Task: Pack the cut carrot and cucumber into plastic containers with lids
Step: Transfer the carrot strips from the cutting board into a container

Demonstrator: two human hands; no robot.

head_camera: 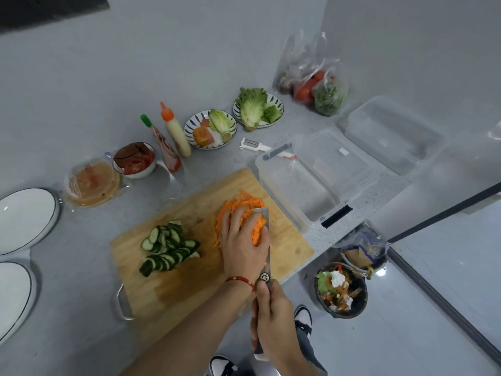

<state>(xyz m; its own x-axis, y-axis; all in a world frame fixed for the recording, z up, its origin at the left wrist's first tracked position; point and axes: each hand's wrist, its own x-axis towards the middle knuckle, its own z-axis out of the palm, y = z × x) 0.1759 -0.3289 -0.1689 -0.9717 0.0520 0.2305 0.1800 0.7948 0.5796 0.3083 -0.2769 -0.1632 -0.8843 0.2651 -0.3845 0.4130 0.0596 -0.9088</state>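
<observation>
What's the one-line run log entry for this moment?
left hand: presses shredded carrot against knife | right hand: grips knife handle | cucumber slices: on cutting board | containers: open, empty

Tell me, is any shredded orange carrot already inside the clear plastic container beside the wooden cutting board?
No, the clear plastic container looks empty, while the shredded orange carrot lies on the wooden cutting board.
</observation>
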